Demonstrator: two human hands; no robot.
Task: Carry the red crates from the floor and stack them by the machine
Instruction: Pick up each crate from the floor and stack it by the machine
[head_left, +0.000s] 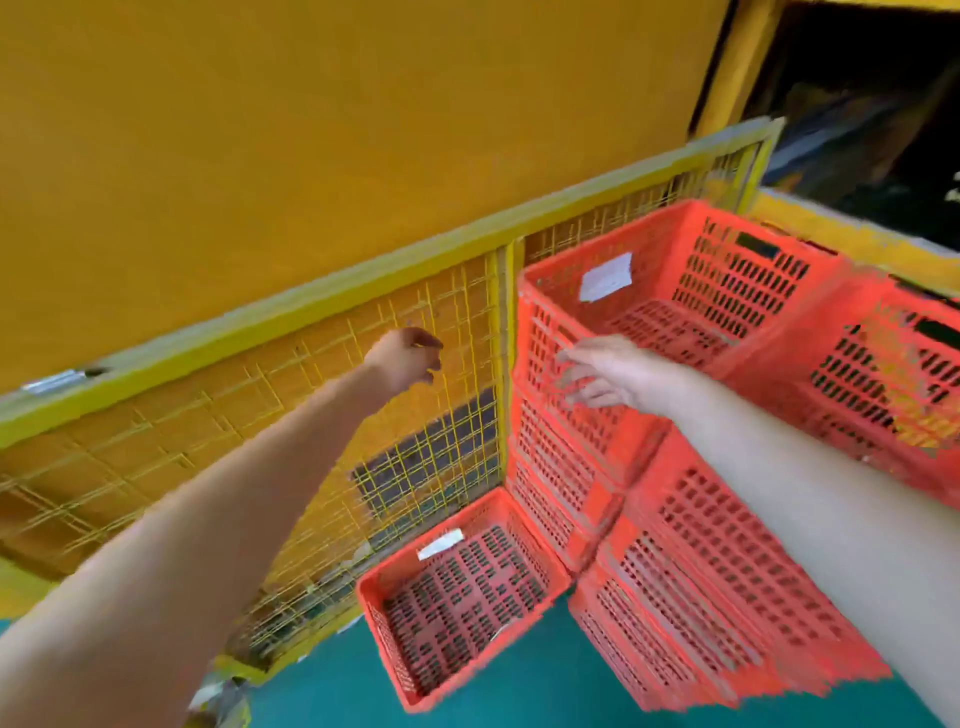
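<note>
I am counting three red crates with open tops showing. The top crate (727, 270) is crowning a stack in the middle, the right crate (872, 374) is sitting beside it at about the same height, and the low crate (457, 603) is resting on the green floor (519, 691) at the stack's left foot. More are lying beneath as lower crates (717, 571), too blurred for me to count. All are standing close against the yellow machine (260, 130) and its wire mesh guard (234, 478).

Each one is red plastic with slotted walls and bottom. I am seeing two white labels, a far label (605, 275) inside the top crate and a near label (440, 543) inside the low crate.

My left hand (405, 358) is hanging released, its fingers loosely curled on nothing, in front of the mesh left of the stack. My right hand (602, 374) is reaching with spread fingers over the top crate's near left wall, gripping nothing. I cannot tell if it is touching.
</note>
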